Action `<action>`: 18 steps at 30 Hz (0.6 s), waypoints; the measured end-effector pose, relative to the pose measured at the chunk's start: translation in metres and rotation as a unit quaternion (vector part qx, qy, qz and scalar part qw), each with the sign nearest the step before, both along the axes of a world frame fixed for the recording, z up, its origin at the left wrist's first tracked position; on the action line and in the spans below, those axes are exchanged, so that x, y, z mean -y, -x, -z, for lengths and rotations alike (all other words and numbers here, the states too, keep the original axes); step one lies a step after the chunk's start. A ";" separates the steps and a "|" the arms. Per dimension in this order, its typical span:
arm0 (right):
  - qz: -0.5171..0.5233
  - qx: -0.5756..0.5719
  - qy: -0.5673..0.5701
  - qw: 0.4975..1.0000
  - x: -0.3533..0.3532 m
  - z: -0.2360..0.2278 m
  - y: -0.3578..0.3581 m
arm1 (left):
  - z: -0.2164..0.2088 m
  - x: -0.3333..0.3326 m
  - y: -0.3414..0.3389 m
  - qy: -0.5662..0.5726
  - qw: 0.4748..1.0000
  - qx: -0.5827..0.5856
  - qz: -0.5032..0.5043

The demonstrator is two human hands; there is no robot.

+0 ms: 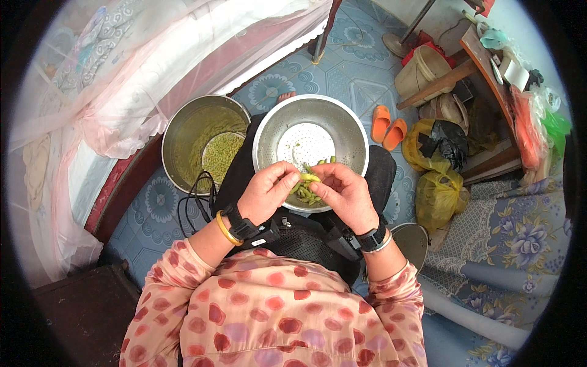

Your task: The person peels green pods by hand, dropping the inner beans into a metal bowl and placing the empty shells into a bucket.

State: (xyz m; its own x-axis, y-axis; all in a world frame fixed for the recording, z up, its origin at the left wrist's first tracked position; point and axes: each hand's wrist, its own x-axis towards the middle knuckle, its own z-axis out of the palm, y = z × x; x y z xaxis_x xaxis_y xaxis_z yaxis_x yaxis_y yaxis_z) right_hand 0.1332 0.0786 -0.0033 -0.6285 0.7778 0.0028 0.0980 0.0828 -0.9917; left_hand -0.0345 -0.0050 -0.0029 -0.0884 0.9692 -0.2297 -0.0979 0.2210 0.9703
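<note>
Between the fingertips of both hands is a yellow-green bean pod [310,177], held level over a metal colander [347,131]. My left hand [267,191] pinches its left end, and my right hand [345,194] grips the other end between thumb and forefinger. Several green pods [304,194] lie in the near part of the colander, partly hidden beneath my hands. The colander rests on my lap. Left of it stands a deep metal pot [181,131] with shelled green beans [223,154] across its bottom.
A bed with pink netting [116,116] runs along the left. Orange slippers [380,123], a yellow plastic bag [439,194] and a bucket [422,74] sit on the right by a wooden table [489,55]. Black cables [199,202] hang beside the pot.
</note>
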 end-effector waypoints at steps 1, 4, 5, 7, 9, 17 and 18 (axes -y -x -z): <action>-0.002 -0.016 0.015 1.000 0.000 0.003 0.001 | 0.000 0.000 0.000 0.003 1.000 -0.001 0.003; -0.017 -0.027 0.062 0.998 0.001 0.006 0.002 | 0.002 -0.001 -0.004 -0.024 1.000 -0.015 0.008; -0.023 -0.024 0.078 0.996 0.002 0.006 0.002 | 0.005 -0.002 -0.006 -0.057 0.998 -0.029 0.005; -0.034 0.038 0.034 0.998 0.001 0.002 0.001 | 0.010 -0.003 -0.010 -0.106 0.993 -0.055 -0.001; -0.032 0.096 -0.044 0.994 0.000 -0.002 0.000 | 0.014 -0.003 -0.012 -0.138 0.987 -0.081 -0.009; -0.018 0.138 -0.190 0.972 -0.006 0.004 -0.009 | 0.012 -0.002 -0.001 -0.067 0.997 0.019 -0.040; -0.012 0.136 -0.121 0.983 -0.008 0.006 -0.012 | 0.011 -0.001 0.000 -0.044 0.998 0.042 -0.035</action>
State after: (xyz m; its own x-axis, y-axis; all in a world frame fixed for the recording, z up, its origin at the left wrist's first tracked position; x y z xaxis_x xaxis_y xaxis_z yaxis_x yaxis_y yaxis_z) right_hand 0.1449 0.0864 -0.0097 -0.6494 0.7603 0.0164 0.3514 0.3191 -0.8802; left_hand -0.0345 -0.0040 -0.0141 -0.1404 0.9780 -0.1542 -0.1924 0.1258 0.9732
